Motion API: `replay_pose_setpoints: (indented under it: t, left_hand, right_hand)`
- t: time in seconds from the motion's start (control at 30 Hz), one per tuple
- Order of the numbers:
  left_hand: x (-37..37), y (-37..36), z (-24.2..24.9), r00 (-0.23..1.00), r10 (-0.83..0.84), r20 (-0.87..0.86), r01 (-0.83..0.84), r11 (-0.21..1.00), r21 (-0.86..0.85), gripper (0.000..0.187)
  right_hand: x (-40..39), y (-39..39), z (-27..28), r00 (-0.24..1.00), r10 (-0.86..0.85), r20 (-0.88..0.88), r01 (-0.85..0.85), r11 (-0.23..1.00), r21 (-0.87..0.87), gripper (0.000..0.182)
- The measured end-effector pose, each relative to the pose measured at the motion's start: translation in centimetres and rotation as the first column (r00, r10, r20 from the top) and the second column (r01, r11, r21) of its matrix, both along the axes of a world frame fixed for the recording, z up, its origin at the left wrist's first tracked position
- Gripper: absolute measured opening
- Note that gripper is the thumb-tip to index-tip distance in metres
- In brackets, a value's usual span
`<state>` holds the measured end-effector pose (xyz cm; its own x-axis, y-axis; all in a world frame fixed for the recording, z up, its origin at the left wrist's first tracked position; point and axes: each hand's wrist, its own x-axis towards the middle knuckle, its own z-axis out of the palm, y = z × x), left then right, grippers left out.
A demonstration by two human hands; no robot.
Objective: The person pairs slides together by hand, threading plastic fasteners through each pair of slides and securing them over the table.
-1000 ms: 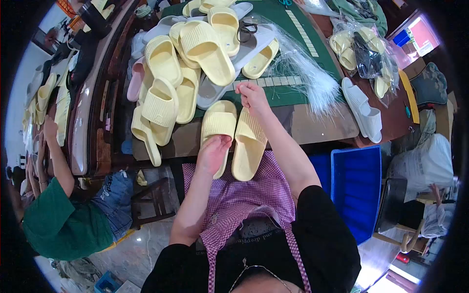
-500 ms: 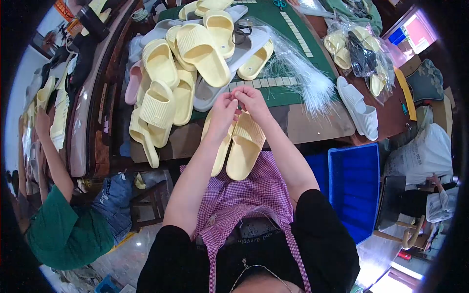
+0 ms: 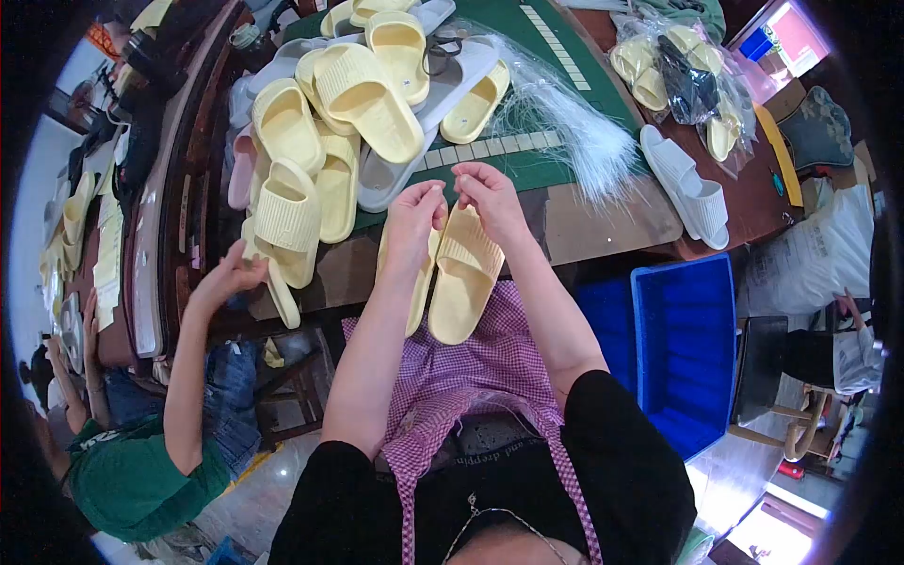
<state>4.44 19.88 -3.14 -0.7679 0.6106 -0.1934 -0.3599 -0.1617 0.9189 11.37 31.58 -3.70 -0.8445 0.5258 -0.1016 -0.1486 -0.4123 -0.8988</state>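
Observation:
A pair of pale yellow slippers rests at the table's front edge, reaching over my checkered apron. Above the pair, my left hand is closed in a pinch and partly covers the left slipper. A small gap to its right, my right hand pinches thumb against forefinger over the strap end of the right slipper. Whatever the fingertips hold is too fine to make out. Just beyond my hands lies a bundle of thin clear plastic strands, fanned over the green mat.
A heap of yellow slippers stands left on the table. A co-worker's hand touches its nearest slipper. Grey slippers and bagged slippers lie right. A blue crate sits below the table's right side.
My hands, close together before, have moved slightly apart. The co-worker's arm at left has swung in toward the yellow heap. The whole view has shifted a little.

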Motion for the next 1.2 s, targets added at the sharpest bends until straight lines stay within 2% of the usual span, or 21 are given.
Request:
replay_pose_setpoints:
  t: [0.17, 0.3, 0.37, 0.43, 0.5, 0.57, 0.6, 0.67, 0.9, 0.97, 1.07, 1.2]
  left_hand:
    - [0.2, 0.1, 0.4, 0.999, -0.019, -0.027, 0.019, 1.0, -0.012, 0.02]
    - [0.1, 0.3, 0.2, 0.999, -0.024, -0.026, 0.024, 1.0, 0.013, 0.025]
    - [-0.1, 0.2, 0.3, 0.978, -0.061, 0.199, 0.021, 0.981, 0.195, 0.027]
    - [-0.3, 0.1, -0.1, 0.963, -0.077, 0.258, 0.009, 0.967, 0.254, 0.026]
    - [-0.3, 0.1, -0.4, 0.944, -0.096, 0.314, -0.006, 0.95, 0.311, 0.025]
    - [-0.1, 0.1, -0.7, 0.979, -0.067, 0.193, 0.014, 0.965, 0.262, 0.021]
    - [0.1, 0.1, -0.4, 0.979, -0.068, 0.194, 0.015, 0.965, 0.261, 0.021]
    - [0.6, 0.2, 0.2, 1.0, -0.023, -0.003, 0.023, 0.992, 0.127, 0.017]
    - [0.5, 0.4, -0.7, 1.0, -0.002, -0.031, 0.005, 0.993, 0.115, 0.01]
    - [0.7, 0.2, 0.2, 0.999, -0.013, -0.031, 0.011, 0.999, -0.045, 0.013]
    - [0.5, 0.2, -0.7, 0.997, -0.022, -0.073, 0.017, 0.998, -0.065, 0.017]
    - [0.6, 0.4, -0.8, 0.999, 0.006, -0.034, -0.007, 1.0, -0.029, 0.018]
  right_hand:
    - [0.5, -0.5, -0.3, 0.999, -0.046, 0.007, 0.046, 0.997, 0.059, 0.013]
    - [1.0, -1.2, 0.2, 0.996, -0.086, 0.02, 0.08, 0.975, 0.208, 0.008]
    - [0.9, -1.5, -0.1, 0.993, -0.116, 0.019, 0.107, 0.96, 0.258, 0.007]
    - [0.8, -1.9, -0.6, 0.961, -0.264, -0.081, 0.258, 0.752, 0.607, 0.008]
    - [0.8, -2.2, -0.4, 0.964, -0.259, -0.062, 0.249, 0.794, 0.554, 0.009]
    - [0.8, -2.4, -0.4, 0.966, -0.255, -0.04, 0.24, 0.833, 0.497, 0.01]
    - [0.7, -2.4, -0.6, 0.969, -0.244, -0.026, 0.226, 0.848, 0.48, 0.009]
    - [0.6, -2.2, -1.0, 0.972, -0.234, -0.014, 0.214, 0.86, 0.463, 0.009]
    - [1.0, -2.4, -0.7, 0.967, -0.251, 0.031, 0.202, 0.842, 0.5, 0.01]
    - [1.0, -2.4, -0.8, 0.966, -0.258, 0.03, 0.209, 0.841, 0.499, 0.011]
    - [1.1, -2.3, -0.8, 0.96, -0.276, 0.056, 0.207, 0.828, 0.522, 0.011]
    - [1.3, -2.5, -0.2, 0.952, -0.287, 0.104, 0.188, 0.821, 0.539, 0.012]
